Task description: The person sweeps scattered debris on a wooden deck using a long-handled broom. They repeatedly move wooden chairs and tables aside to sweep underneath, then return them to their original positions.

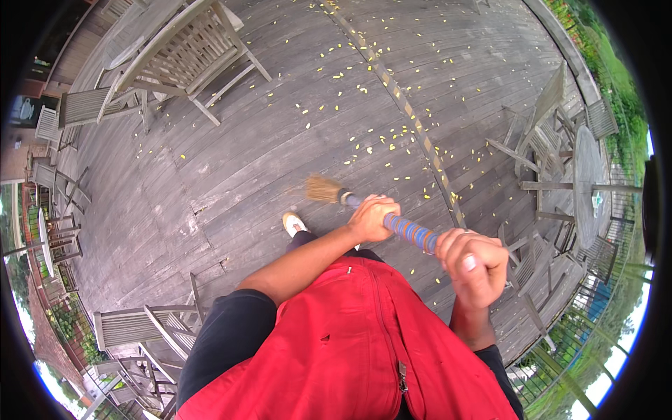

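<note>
Both my hands grip the handle of a straw broom (324, 190), which slants from the upper left down to the right in front of my body. Nearer the bristles, my left hand (374, 218) wraps the shaft. My right hand (472, 262) closes around its upper end. Between the hands the shaft shows blue and orange wrapping (412, 232). The straw bristles look blurred and are over the wooden deck, just beyond my white shoe (294, 223). Small yellow leaves or petals (369, 150) lie scattered over the boards, mostly ahead and to the right.
Slatted wooden chairs stand at upper left (184, 58), lower left (131, 328) and right (546, 105). A round wooden table (589, 184) is among the right-hand chairs. A striped strip (407, 107) crosses the deck. Railings and greenery border the right side.
</note>
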{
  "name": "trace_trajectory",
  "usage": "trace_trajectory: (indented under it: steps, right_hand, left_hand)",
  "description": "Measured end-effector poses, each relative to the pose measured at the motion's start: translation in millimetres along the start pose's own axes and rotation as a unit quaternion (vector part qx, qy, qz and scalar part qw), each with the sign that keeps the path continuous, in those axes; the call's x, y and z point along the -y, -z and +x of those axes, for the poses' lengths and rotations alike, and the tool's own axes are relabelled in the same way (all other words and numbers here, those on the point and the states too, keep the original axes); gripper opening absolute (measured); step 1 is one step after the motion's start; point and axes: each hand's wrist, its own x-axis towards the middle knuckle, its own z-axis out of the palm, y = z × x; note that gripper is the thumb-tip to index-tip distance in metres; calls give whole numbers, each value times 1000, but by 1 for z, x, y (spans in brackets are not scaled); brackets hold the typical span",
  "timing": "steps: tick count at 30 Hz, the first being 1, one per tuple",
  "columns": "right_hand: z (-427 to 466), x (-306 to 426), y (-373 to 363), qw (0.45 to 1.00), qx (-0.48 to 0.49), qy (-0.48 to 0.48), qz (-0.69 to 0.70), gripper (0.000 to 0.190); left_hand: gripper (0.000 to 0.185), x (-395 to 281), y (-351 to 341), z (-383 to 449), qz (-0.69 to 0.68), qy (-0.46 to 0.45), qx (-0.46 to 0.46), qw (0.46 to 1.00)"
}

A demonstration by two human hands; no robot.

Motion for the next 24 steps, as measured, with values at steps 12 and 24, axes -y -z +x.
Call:
trace_trajectory:
  steps: [12,24]
  right_hand:
    - [109,39,-94,968,185,170,-12,45]
    - [176,-138,-316,987,40,-37,148,45]
  left_hand:
    - [18,2,117,41,-35,-127,-127,983]
    - [25,214,316,-152,115,103,-207,966]
